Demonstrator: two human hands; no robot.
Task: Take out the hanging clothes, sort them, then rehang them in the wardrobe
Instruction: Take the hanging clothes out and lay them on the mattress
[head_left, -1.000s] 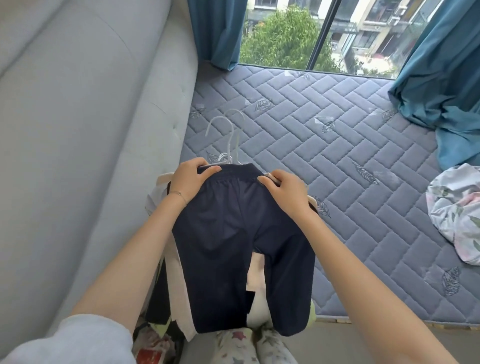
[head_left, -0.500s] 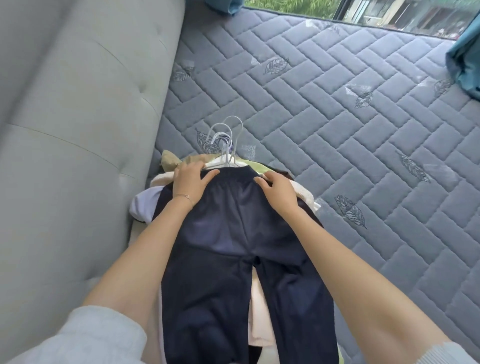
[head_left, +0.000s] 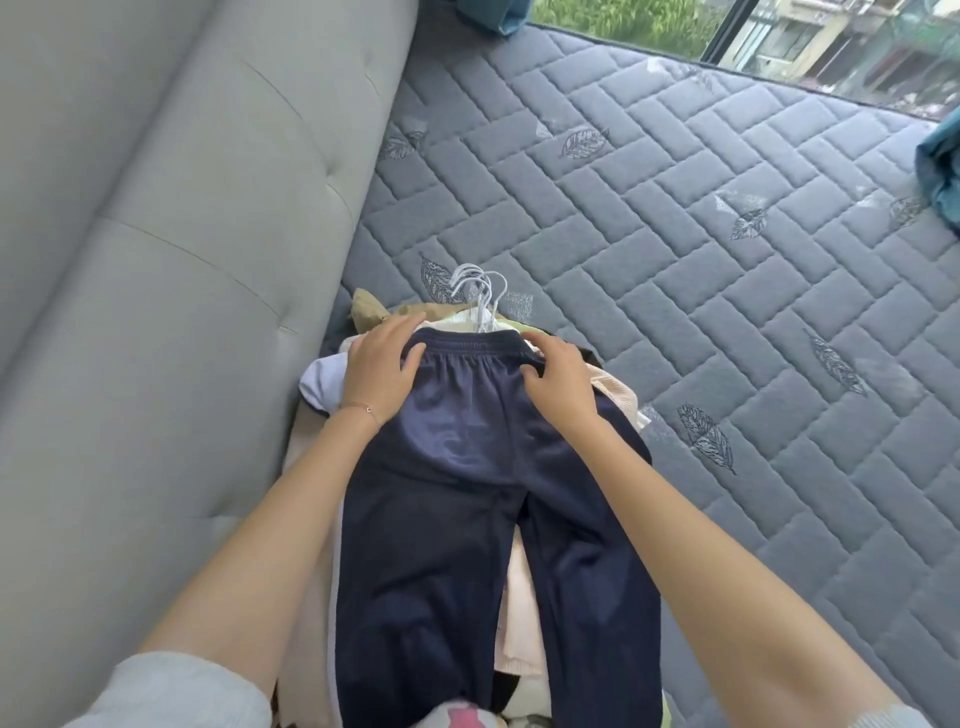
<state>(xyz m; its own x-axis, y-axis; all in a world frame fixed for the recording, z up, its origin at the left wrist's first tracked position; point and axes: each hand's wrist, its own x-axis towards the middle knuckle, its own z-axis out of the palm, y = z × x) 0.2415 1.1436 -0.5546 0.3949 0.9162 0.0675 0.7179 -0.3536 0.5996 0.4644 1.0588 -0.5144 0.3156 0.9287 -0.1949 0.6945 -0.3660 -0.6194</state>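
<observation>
Lying beneath fingers (head_left: 397, 332): navy trousers (head_left: 467, 478)

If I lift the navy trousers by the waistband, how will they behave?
Probably floppy: the navy trousers drape over the clothes pile, so legs should dangle. Likely light: thin, creased fabric. Its sheen hints it may slip.

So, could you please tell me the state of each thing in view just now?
Navy trousers: laid flat on top of the pile, waistband away from the person.
Pile of clothes: stacked on the mattress, mostly covered.
White hangers: hooks bunched, sticking out beyond the waistband.
Left hand: open, resting on the waistband's left end.
Right hand: open, fingertips on the waistband's right end.
</observation>
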